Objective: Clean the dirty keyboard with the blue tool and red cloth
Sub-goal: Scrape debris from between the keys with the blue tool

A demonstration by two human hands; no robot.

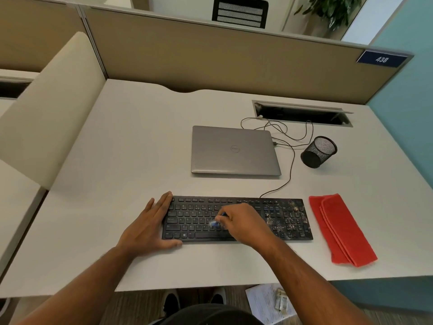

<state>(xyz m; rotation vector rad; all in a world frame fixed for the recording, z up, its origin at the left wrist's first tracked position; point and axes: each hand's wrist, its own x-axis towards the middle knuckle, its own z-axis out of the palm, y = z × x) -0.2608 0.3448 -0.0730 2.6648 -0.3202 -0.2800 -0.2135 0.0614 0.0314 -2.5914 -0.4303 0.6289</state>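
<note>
A black keyboard [201,221] lies near the desk's front edge, its right part speckled with pale crumbs and dust. My right hand [243,225] grips a small blue brush tool [216,222] whose pale bristles touch the middle keys; most of the tool is hidden in my fingers. My left hand [150,227] rests flat against the keyboard's left end, fingers straight, thumb along the front edge. A folded red cloth [341,229] lies on the desk just right of the keyboard, untouched.
A shut grey laptop [234,151] sits behind the keyboard, with thin cables [289,165] running to a desk cable slot [302,113]. A black mesh pen cup [319,152] lies tipped at the right. Beige partitions bound the white desk [117,160].
</note>
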